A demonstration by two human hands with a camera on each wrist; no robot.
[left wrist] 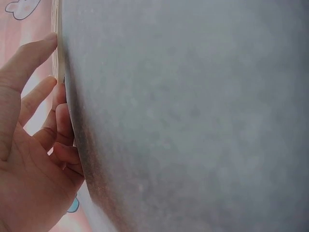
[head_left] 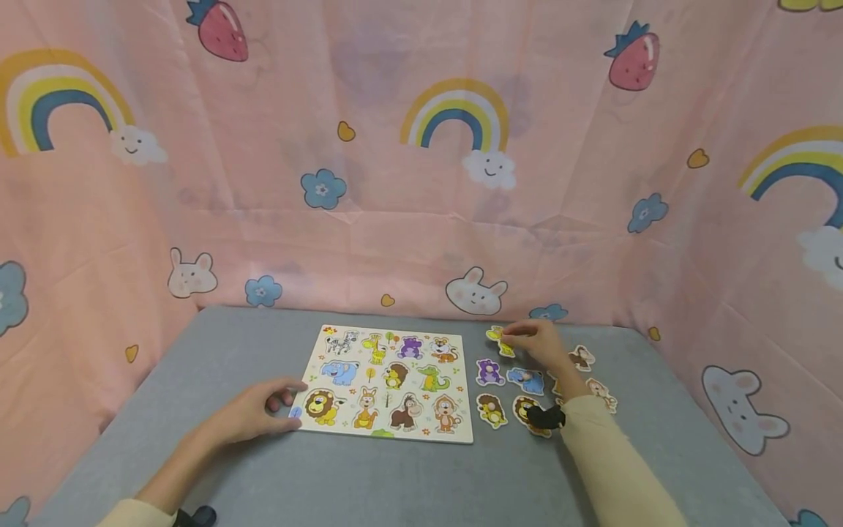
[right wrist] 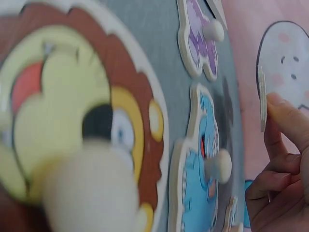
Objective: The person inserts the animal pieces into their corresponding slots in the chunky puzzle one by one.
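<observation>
My right hand [head_left: 536, 342] pinches a giraffe puzzle piece [head_left: 495, 335] between thumb and finger, at the back right of the board. The right wrist view shows that thin piece [right wrist: 262, 104] edge-on, raised off the table. On the left, my left hand [head_left: 260, 411] touches the left edge of a white puzzle board [head_left: 385, 433] with thumb and fingertips. Animal pictures cover the board, among them a lion, a zebra and a crocodile. In the left wrist view the board's edge [left wrist: 58, 43] meets the thumb; the other fingers are partly bent beside it.
Right of the board lie knobbed pieces: a purple hippo [head_left: 489, 372], a blue elephant [head_left: 527, 380], a hedgehog [head_left: 491, 411], a lion [head_left: 525, 410] and several more, some behind the right forearm. A pink patterned curtain [head_left: 369, 241] surrounds the grey table [head_left: 369, 483].
</observation>
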